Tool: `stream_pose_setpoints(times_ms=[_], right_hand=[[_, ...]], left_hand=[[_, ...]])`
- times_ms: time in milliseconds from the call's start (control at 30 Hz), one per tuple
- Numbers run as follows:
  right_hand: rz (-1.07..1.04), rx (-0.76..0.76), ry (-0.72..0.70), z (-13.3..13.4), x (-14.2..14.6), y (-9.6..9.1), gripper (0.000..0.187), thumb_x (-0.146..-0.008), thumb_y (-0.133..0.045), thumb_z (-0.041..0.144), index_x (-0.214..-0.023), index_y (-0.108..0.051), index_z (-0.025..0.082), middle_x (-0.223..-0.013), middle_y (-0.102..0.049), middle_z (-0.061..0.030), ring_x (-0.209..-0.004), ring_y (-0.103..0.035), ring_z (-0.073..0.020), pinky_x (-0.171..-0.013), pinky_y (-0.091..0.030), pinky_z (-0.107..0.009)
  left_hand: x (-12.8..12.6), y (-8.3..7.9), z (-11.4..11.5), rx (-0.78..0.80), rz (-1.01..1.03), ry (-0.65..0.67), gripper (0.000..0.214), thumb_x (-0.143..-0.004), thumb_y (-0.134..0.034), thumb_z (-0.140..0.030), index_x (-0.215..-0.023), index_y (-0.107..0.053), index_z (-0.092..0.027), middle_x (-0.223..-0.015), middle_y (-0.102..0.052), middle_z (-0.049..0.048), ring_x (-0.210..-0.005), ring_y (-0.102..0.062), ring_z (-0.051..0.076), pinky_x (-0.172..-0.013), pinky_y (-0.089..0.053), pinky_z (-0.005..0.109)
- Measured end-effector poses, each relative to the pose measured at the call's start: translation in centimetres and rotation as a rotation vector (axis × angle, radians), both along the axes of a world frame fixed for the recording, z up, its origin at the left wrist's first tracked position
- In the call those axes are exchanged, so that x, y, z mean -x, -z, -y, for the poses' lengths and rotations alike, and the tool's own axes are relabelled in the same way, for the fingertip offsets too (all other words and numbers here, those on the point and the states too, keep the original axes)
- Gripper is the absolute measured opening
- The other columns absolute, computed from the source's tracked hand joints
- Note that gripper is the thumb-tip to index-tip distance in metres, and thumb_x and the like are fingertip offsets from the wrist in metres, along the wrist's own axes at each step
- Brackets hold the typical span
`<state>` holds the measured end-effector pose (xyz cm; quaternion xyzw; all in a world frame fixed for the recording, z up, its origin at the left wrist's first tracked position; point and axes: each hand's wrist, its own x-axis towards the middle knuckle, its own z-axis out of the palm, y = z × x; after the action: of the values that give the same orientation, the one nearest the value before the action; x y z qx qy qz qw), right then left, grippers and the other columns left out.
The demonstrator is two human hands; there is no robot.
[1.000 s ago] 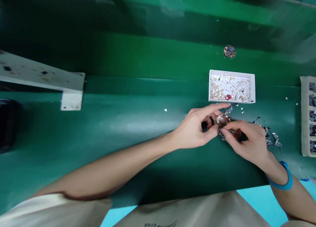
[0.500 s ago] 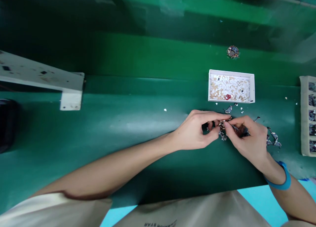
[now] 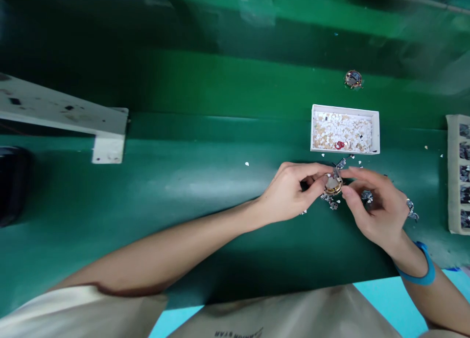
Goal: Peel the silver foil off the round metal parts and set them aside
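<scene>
My left hand (image 3: 297, 191) pinches a round gold-rimmed watch case (image 3: 333, 185) by its left edge, thumb and index finger closed on it. The pale inner face tilts up toward me. A small grey piece (image 3: 337, 173) stands at the case's upper edge, by the index fingertips of both hands. My right hand (image 3: 380, 203) has its thumb and index tip at the right side of the case, its other fingers curled. Small silvery parts (image 3: 332, 204) lie on the bench just below the case. More silvery parts (image 3: 367, 196) show under my right palm, partly hidden.
A shallow white box (image 3: 375, 132) of tiny white and tan bits, with a red piece (image 3: 340, 145), stands behind my hands. Farther back lies another round gold-rimmed piece (image 3: 353, 79). A tray (image 3: 453, 176) of silvery parts is at right. A white metal bracket (image 3: 108, 147) stands left.
The watch case has turned so that its pale face now shows. My right thumb and index finger have moved apart, to the right side of the case.
</scene>
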<state>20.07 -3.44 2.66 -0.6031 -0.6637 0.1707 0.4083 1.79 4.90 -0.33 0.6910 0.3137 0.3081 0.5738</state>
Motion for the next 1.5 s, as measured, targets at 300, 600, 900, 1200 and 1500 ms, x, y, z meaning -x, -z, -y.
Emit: stream_pose_setpoints(times_ms=[300,600,900,1200,1500], right_hand=[[0.141,-0.056,-0.009,-0.54,0.02,0.72,0.019,-0.097,-0.072,0.019,-0.114,-0.066,0.025,-0.097,-0.072,-0.0032,-0.067,-0.065,-0.0127,-0.060,-0.057,-0.028],[0.161,-0.042,-0.066,-0.26,-0.07,0.94,0.019,-0.097,-0.070,0.015,-0.113,-0.067,0.025,-0.094,-0.073,-0.0018,-0.070,-0.066,-0.0134,-0.064,-0.056,-0.027],[0.171,-0.109,-0.127,-0.28,-0.22,0.75,0.023,-0.096,-0.069,0.009,-0.113,-0.068,0.024,-0.096,-0.075,-0.0025,-0.077,-0.072,-0.0145,-0.066,-0.059,-0.027],[0.023,-0.146,-0.013,0.02,0.23,0.54,0.024,-0.089,-0.078,0.009,-0.103,-0.066,0.025,-0.093,-0.079,-0.0011,-0.075,-0.076,-0.0170,-0.061,-0.061,-0.027],[0.231,-0.152,0.037,-0.68,-0.13,0.81,0.027,-0.093,-0.074,0.008,-0.112,-0.074,0.027,-0.103,-0.075,-0.0038,-0.090,-0.074,-0.0190,-0.080,-0.063,-0.034]], left_hand=[[-0.24,0.22,0.28,0.045,0.004,-0.067,0.022,-0.090,-0.062,-0.020,-0.101,-0.080,-0.012,-0.077,-0.077,0.0045,-0.056,-0.058,0.010,-0.054,-0.047,0.021],[-0.01,0.03,0.13,-0.172,-0.030,0.029,0.033,-0.095,-0.053,-0.012,-0.115,-0.079,-0.014,-0.091,-0.079,0.0056,-0.059,-0.057,0.010,-0.057,-0.046,0.023],[0.11,0.21,-0.09,-0.107,0.040,0.039,0.031,-0.096,-0.056,-0.013,-0.115,-0.080,-0.013,-0.086,-0.079,0.0054,-0.057,-0.056,0.009,-0.054,-0.045,0.021],[0.03,0.06,0.09,0.219,0.116,-0.054,0.031,-0.092,-0.066,-0.022,-0.118,-0.079,-0.011,-0.080,-0.078,0.0050,-0.059,-0.065,0.011,-0.057,-0.053,0.020],[-0.44,0.30,0.81,0.342,0.248,-0.085,0.022,-0.089,-0.073,-0.019,-0.109,-0.078,-0.013,-0.102,-0.082,0.0072,-0.086,-0.081,0.019,-0.085,-0.068,0.026]])
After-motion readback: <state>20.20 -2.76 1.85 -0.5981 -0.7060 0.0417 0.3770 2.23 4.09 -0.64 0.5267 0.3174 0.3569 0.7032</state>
